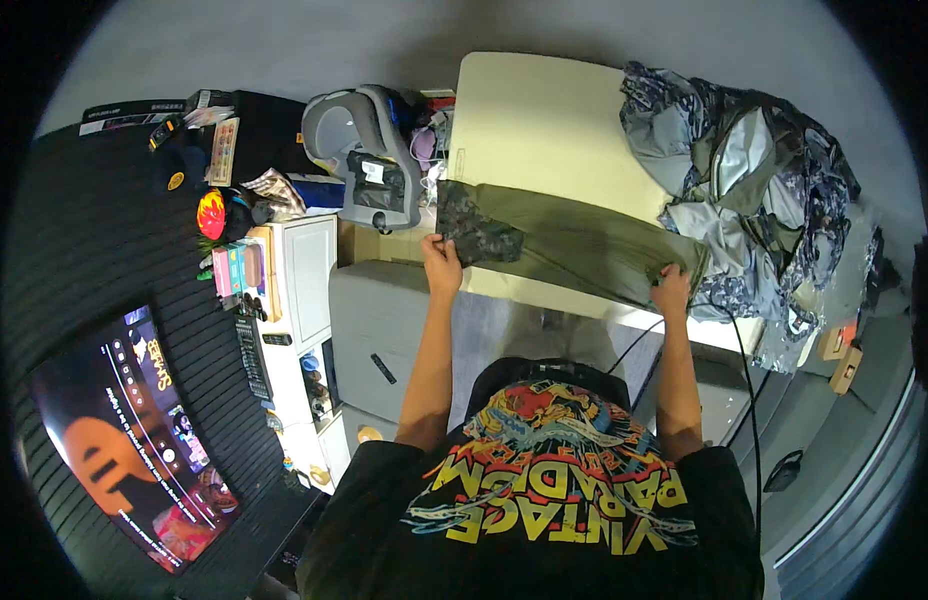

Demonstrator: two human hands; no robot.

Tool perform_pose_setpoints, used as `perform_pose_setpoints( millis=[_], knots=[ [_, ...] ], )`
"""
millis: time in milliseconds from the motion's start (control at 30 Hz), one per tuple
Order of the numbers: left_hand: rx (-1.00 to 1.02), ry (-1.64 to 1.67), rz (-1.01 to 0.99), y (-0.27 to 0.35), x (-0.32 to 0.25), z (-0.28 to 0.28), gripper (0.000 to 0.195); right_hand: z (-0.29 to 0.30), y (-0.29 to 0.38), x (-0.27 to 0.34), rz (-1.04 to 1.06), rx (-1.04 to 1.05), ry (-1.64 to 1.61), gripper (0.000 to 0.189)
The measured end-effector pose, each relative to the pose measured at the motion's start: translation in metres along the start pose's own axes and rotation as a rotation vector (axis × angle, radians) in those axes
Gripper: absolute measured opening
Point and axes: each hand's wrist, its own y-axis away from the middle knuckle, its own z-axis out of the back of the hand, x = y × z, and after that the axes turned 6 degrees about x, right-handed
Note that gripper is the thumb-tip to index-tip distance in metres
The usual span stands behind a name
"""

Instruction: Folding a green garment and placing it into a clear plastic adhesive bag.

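A long piece of olive-green fabric [584, 232], possibly a garment, lies stretched across a pale folding table [539, 120]. Its left end carries a dark camouflage-patterned section [479, 229]. My left hand [443, 266] pinches the near edge of that patterned section between thumb and fingers. Near the other end, my right hand [670, 291] grips the olive cloth at its near edge, with a small bunch of fabric at the fingertips. Beyond my right hand is a heap of camouflage and silver-grey fabric [741, 187], which meets the olive piece's right end.
A grey child car seat [400, 150] stands left of the table, with a black package on it. A black cable [749, 397] runs past my right forearm. Nearer on the left are a grey seat [381, 322] with a remote control [383, 368] and a white cabinet [306, 277].
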Motion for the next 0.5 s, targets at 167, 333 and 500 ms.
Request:
perform_pose_setpoints(
  millis=[167, 333, 500],
  knots=[
    [0.204, -0.199, 0.074, -0.002, 0.019, -0.005, 0.038, 0.001, -0.026, -0.041, -0.036, 0.048, -0.37, 0.036],
    [0.2, -0.394, 0.101, -0.006, 0.024, 0.003, 0.05, 0.028, -0.033, -0.025, -0.244, -0.096, -0.365, 0.051],
    [0.171, -0.357, -0.067, 0.006, 0.005, -0.007, 0.062, 0.01, -0.02, -0.025, -0.129, -0.257, -0.096, 0.078]
  ],
)
